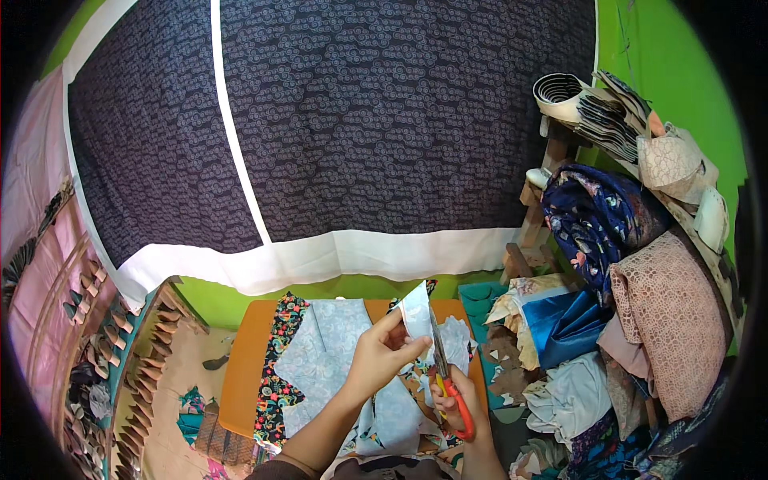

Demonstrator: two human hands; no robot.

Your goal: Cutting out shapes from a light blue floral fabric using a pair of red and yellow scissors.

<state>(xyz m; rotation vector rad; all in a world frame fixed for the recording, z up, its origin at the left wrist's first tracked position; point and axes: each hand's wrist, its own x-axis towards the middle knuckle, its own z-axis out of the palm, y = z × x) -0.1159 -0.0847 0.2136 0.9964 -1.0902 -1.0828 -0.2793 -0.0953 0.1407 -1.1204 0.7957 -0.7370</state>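
Fingers (398, 334) pinching fabric piece (417, 310) beside scissors (445, 376).

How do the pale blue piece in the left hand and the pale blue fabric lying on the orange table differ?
The held piece is small, raised upright and pinched by the left hand, with the scissors in the right hand at its edge. The fabric on the table is much larger and lies flat, spread over the orange table. Both look pale blue and faintly patterned.

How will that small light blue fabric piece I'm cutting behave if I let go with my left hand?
Likely floppy: the light blue fabric piece stands up only where the left hand pinches it. Probably very light, so it could drape over the scissors in the right hand.
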